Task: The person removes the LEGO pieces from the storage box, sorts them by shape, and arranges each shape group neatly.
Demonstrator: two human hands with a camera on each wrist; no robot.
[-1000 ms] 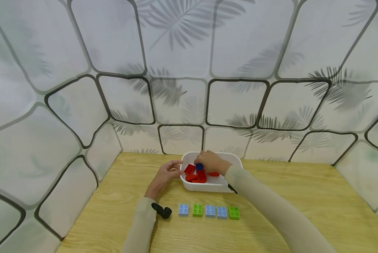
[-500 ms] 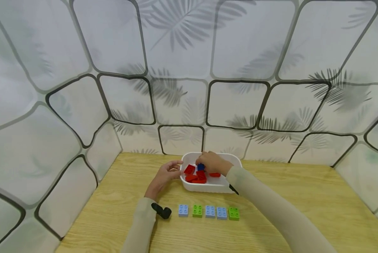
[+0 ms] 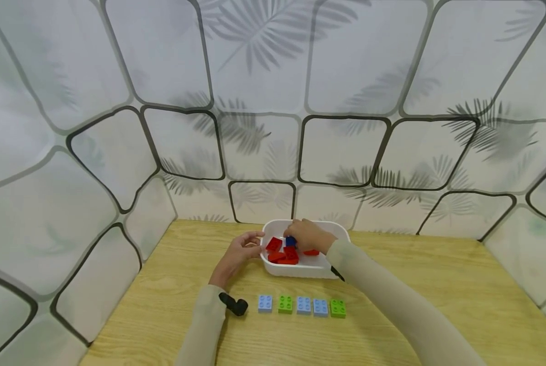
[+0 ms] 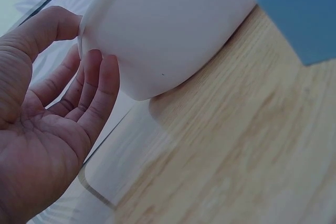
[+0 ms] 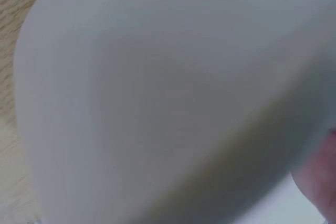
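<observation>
At the left end of a white plastic tub (image 3: 302, 271), my left hand (image 3: 239, 252) holds the rim; in the left wrist view its fingertips press the tub's outer wall. My right hand (image 3: 308, 236) reaches down into the tub, fingers on a dark blue toy brick (image 3: 291, 242) that is partly covered by them. Several red bricks (image 3: 290, 253) lie in the tub, mostly left of the right hand. The right wrist view is filled by the blurred tub wall (image 5: 131, 87), with only a bit of the hand at its right edge.
In front of the tub, a row of light blue bricks (image 3: 265, 304) and green bricks (image 3: 338, 308) stands studs up on the wooden table (image 3: 172, 315). A patterned wall (image 3: 259, 152) rises right behind the tub. Black wrist cameras (image 3: 234, 305) sit on the sleeves.
My right hand has shifted slightly to the right inside the tub, the dark blue brick along with it. My left hand and the row of bricks stay where they were.
</observation>
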